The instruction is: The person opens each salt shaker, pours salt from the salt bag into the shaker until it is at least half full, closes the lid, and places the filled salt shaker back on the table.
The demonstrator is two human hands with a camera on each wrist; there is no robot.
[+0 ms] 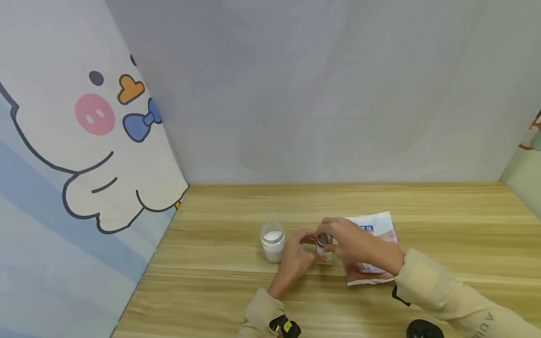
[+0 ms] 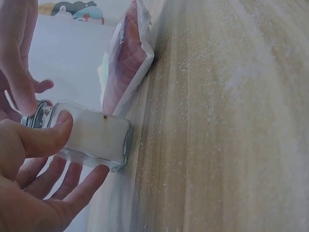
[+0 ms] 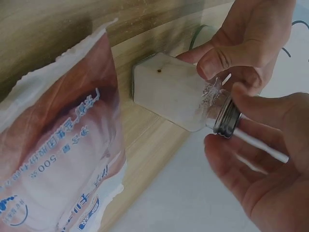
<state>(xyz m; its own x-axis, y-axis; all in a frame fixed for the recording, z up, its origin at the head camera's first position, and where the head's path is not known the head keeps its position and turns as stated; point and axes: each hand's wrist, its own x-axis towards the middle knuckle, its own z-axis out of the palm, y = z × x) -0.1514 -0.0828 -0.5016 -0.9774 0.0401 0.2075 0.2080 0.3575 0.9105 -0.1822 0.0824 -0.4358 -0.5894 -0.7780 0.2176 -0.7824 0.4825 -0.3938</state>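
A square glass salt shaker (image 3: 169, 92) filled with white grains stands on the table, a small dark speck on its side. My left hand (image 1: 297, 256) holds its body, with the thumb on one face and fingers round the other side. At the top, my right hand (image 1: 348, 239) pinches the perforated metal cap (image 3: 227, 116) between thumb and fingers. In the left wrist view the shaker's base (image 2: 126, 145) meets the tabletop. Just left of my left hand is an open glass jar (image 1: 273, 249) of white grains.
A printed plastic salt bag (image 1: 372, 277) lies right of the shaker, partly under my right forearm. White grains are scattered over the wooden table (image 2: 217, 121). A black object (image 1: 424, 329) sits at the front edge of the head view. A cloth wall (image 1: 317, 94) rises behind.
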